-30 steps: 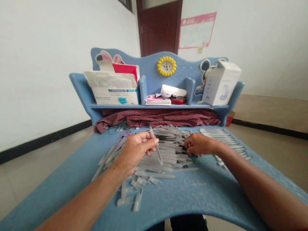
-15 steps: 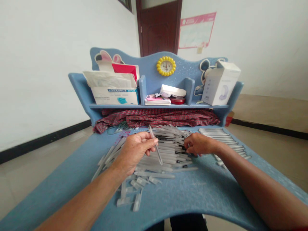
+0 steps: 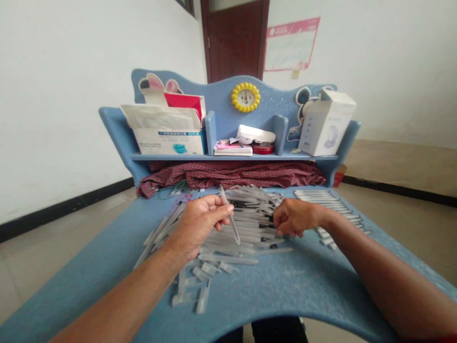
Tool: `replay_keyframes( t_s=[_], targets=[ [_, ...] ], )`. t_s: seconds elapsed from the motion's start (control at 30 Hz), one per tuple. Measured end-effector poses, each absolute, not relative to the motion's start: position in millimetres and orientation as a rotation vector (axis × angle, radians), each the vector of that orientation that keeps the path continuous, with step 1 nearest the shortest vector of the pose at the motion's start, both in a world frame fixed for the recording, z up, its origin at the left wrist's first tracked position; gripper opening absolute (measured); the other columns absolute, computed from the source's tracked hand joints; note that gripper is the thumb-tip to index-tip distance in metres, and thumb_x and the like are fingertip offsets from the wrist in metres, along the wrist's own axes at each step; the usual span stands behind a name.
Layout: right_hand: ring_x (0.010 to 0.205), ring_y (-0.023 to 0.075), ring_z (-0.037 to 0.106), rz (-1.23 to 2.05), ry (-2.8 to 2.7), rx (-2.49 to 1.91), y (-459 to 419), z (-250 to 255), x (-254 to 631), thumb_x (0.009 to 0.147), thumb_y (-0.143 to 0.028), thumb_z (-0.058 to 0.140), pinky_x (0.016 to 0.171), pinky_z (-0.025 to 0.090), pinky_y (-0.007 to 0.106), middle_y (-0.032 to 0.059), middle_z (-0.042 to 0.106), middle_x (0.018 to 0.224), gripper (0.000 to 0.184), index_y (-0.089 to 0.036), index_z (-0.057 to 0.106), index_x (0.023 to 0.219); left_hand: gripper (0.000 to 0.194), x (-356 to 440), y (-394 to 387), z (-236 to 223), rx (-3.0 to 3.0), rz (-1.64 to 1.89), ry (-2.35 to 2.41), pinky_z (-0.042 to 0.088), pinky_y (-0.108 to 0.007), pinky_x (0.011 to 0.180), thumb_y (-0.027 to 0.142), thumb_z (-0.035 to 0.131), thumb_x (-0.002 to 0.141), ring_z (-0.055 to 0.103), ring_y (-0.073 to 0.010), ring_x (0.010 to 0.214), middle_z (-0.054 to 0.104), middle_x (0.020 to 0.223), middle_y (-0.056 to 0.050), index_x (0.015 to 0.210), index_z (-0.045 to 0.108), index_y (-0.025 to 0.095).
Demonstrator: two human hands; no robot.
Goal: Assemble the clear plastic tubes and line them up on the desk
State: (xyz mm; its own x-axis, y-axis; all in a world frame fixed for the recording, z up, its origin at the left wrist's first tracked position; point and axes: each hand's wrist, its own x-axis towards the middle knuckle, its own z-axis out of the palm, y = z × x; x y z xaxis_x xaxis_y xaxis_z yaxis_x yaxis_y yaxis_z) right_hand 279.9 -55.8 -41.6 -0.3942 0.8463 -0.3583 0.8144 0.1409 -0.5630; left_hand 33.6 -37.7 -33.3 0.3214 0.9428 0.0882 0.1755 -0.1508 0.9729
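Whitish translucent pen barrels (image 3: 248, 233), mottled blue desk (image 3: 303, 281), red plaid cloth (image 3: 235, 175), yellow-rimmed clock (image 3: 245, 97)

Left hand (image 3: 205, 216) covers part of pen pile (image 3: 246, 232)

Its thumb hides the middle of a clear barrel (image 3: 235, 233); fingertips of the right hand (image 3: 294, 218) curl from view; whether they hold anything is unclear; the right forearm (image 3: 378, 271) masks some of the row of pens (image 3: 328, 199); the upper edge crops the door frame (image 3: 206, 35); the poster (image 3: 291, 47) is too blurred to read.

Head height here — a single camera facing forward and down, close above the curved, blue-painted desk (image 3: 307, 281), looking across to the dark-red, panelled door (image 3: 235, 47).
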Motion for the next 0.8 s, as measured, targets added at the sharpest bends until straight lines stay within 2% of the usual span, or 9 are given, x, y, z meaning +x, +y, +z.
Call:
replay_keyframes(
  t_s=[0.17, 0.43, 0.63, 0.8],
  targets=[
    [0.04, 0.0073, 0.048, 1.299, -2.394, -1.577, -64.7, -37.8, 271.0, 0.071, -0.017, 0.057, 0.038, 0.038, 0.016, -0.0046, 0.052, 0.049, 0.01, -0.014, 0.064, 0.077, 0.019, 34.0, -37.5, -33.4, 1.581, 0.96, 1.049, 0.036, -0.022, 0.049, 0.034, 0.067, 0.067, 0.049, -0.0098, 0.049, 0.058, 0.056, 0.002, 0.068, 0.06, 0.016],
    [0.039, 0.0064, 0.045, 1.116, -2.537, -1.687, -67.5, -34.9, 257.3, 0.071, -0.012, 0.053, 0.038, 0.034, 0.015, -0.0048, 0.05, 0.049, 0.026, -0.015, 0.069, 0.092, 0.018, 32.7, -36.7, -35.0, 1.597, 0.934, 1.044, 0.036, -0.021, 0.05, 0.032, 0.064, 0.071, 0.051, -0.0101, 0.052, 0.059, 0.059, 0.001, 0.071, 0.06, 0.014],
    [0.053, 0.0072, 0.049, 0.708, -2.794, -1.447, -71.3, -28.6, 252.3, 0.065, -0.007, 0.056, 0.051, 0.036, 0.017, -0.0022, 0.058, 0.058, 0.025, -0.015, 0.072, 0.083, 0.018, 33.9, -39.7, -32.9, 1.602, 0.936, 1.052, 0.036, -0.022, 0.051, 0.03, 0.063, 0.072, 0.05, -0.01, 0.053, 0.059, 0.058, 0.001, 0.073, 0.059, 0.013],
    [0.049, 0.0078, 0.049, 0.839, -2.738, -1.574, -69.0, -32.9, 255.2, 0.067, -0.008, 0.051, 0.049, 0.037, 0.018, -0.0017, 0.059, 0.059, 0.031, -0.016, 0.072, 0.088, 0.018, 34.4, -40.0, -32.9, 1.596, 0.94, 1.062, 0.036, -0.022, 0.051, 0.03, 0.063, 0.073, 0.05, -0.0098, 0.053, 0.059, 0.058, 0.001, 0.073, 0.06, 0.012]
  ],
)
